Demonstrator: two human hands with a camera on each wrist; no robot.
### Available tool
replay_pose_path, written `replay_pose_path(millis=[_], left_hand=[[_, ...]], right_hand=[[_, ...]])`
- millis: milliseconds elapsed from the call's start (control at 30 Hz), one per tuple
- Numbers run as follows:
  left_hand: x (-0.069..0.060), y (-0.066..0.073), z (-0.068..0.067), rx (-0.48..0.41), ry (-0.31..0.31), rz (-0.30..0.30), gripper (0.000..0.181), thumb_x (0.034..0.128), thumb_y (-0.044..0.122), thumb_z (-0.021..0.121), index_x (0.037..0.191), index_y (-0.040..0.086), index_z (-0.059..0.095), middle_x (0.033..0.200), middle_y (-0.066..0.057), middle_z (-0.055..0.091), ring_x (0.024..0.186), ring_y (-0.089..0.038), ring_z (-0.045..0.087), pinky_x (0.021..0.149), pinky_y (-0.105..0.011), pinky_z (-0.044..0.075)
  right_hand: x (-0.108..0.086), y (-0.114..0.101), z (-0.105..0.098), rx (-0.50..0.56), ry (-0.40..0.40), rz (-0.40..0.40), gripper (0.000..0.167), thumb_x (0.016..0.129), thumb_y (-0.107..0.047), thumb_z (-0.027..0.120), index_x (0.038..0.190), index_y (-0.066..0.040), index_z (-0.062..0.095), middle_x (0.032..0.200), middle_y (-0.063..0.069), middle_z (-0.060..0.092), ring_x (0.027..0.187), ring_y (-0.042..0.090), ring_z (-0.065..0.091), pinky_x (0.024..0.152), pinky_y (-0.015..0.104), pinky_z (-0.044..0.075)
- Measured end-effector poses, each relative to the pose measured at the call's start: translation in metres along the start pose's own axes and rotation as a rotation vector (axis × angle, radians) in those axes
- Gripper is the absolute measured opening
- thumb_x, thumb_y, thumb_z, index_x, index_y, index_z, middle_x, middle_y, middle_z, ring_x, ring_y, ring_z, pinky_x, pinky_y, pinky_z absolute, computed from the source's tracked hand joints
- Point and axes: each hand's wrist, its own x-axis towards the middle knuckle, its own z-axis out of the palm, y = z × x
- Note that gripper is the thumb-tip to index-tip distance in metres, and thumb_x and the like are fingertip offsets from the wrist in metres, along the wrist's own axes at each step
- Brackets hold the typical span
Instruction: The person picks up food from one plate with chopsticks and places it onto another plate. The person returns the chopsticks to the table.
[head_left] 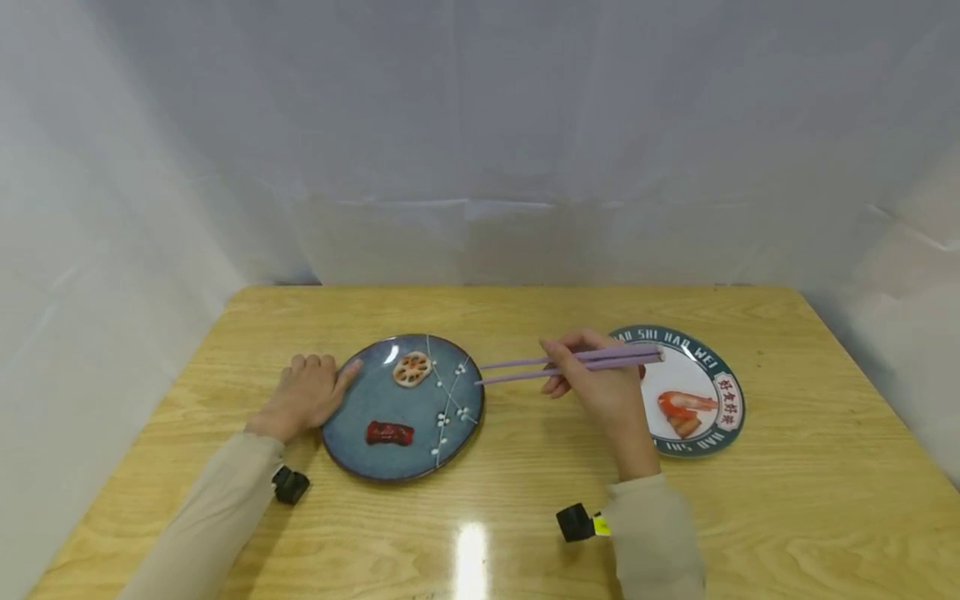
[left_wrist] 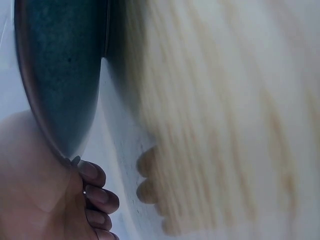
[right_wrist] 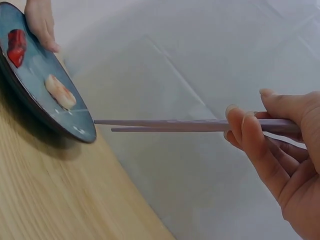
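Note:
My left hand [head_left: 306, 393] grips the left edge of a blue plate [head_left: 360, 392], its thumb over the rim; in the left wrist view its fingers bend beside the rim. On this plate lie a lotus root slice [head_left: 412, 369] and a dark red, glossy piece that looks like meat [head_left: 389, 433]. My right hand [head_left: 600, 379] holds a pair of lilac chopsticks [right_wrist: 175, 125]. Their tips point left, close to the blue plate's right rim, slightly apart and with nothing between them. Whether they touch the rim I cannot tell.
Behind the right hand stands a white plate with a green lettered rim [head_left: 731, 400]. It bears shrimp-like pieces [head_left: 684, 412] and a dark red piece mostly hidden by the hand. Both plates are on a wooden table [head_left: 525, 492]. Pale sheeting [head_left: 480, 142] hangs behind it.

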Motion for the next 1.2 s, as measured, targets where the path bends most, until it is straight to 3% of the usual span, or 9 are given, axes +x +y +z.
replay_pose_path(millis=[300,433,533,700,933,1100,1200], left_hand=[[0.003,-0.002,0.003,0.014,0.005,0.007,0.066,0.1046,0.048,0.023,0.097,-0.012,0.051,0.102,-0.037,0.053,0.100,-0.051,0.045,0.087,-0.062,0.035],[0.002,-0.002,0.001,0.015,0.001,0.008,0.067,0.1045,0.048,0.023,0.099,-0.013,0.052,0.103,-0.038,0.053,0.101,-0.052,0.045,0.088,-0.062,0.034],[0.000,-0.004,-0.001,0.016,-0.001,0.004,0.068,0.1046,0.048,0.023,0.101,-0.014,0.052,0.105,-0.039,0.053,0.103,-0.053,0.045,0.089,-0.062,0.034],[-0.004,-0.007,-0.002,0.016,-0.008,-0.002,0.070,0.1044,0.049,0.021,0.103,-0.014,0.051,0.108,-0.040,0.052,0.104,-0.054,0.044,0.090,-0.063,0.033],[-0.004,-0.009,-0.002,0.009,-0.010,-0.002,0.069,0.1044,0.049,0.021,0.101,-0.013,0.051,0.105,-0.039,0.052,0.102,-0.053,0.044,0.088,-0.063,0.034],[-0.004,-0.009,-0.001,0.005,-0.004,-0.006,0.069,0.1041,0.050,0.021,0.100,-0.012,0.051,0.105,-0.038,0.052,0.101,-0.052,0.044,0.088,-0.063,0.034],[-0.005,-0.011,0.000,0.003,-0.002,-0.005,0.070,0.1041,0.050,0.020,0.101,-0.013,0.051,0.105,-0.039,0.052,0.101,-0.053,0.044,0.088,-0.063,0.033]], right_hand=[[-0.012,-0.001,-0.044,-0.058,0.112,-0.026,0.022,0.094,-0.015,0.065,0.093,0.007,0.065,0.077,0.022,0.068,0.056,0.016,0.067,0.052,0.030,0.054],[-0.021,-0.005,-0.056,-0.086,0.216,-0.039,0.022,0.093,-0.014,0.065,0.092,0.008,0.065,0.072,0.010,0.070,0.054,0.016,0.066,0.049,0.029,0.052],[-0.029,-0.007,-0.063,-0.118,0.303,0.005,0.023,0.092,-0.018,0.067,0.092,0.005,0.066,0.066,0.002,0.069,0.048,0.016,0.063,0.040,0.025,0.047],[-0.042,-0.002,-0.075,-0.113,0.419,0.055,0.023,0.089,-0.018,0.071,0.089,0.003,0.064,0.067,0.007,0.068,0.044,0.018,0.060,0.035,0.025,0.043],[-0.056,0.018,-0.085,-0.094,0.528,0.012,0.018,0.085,-0.006,0.073,0.087,0.008,0.062,0.068,0.004,0.067,0.042,0.012,0.059,0.040,0.024,0.047],[-0.069,0.035,-0.088,-0.244,0.552,-0.068,0.013,0.089,-0.004,0.068,0.090,0.009,0.064,0.072,-0.009,0.068,0.048,0.006,0.061,0.044,0.019,0.047],[-0.077,0.044,-0.088,-0.311,0.509,-0.142,0.009,0.090,0.001,0.065,0.092,0.010,0.066,0.073,-0.003,0.069,0.053,0.005,0.062,0.047,0.017,0.048]])
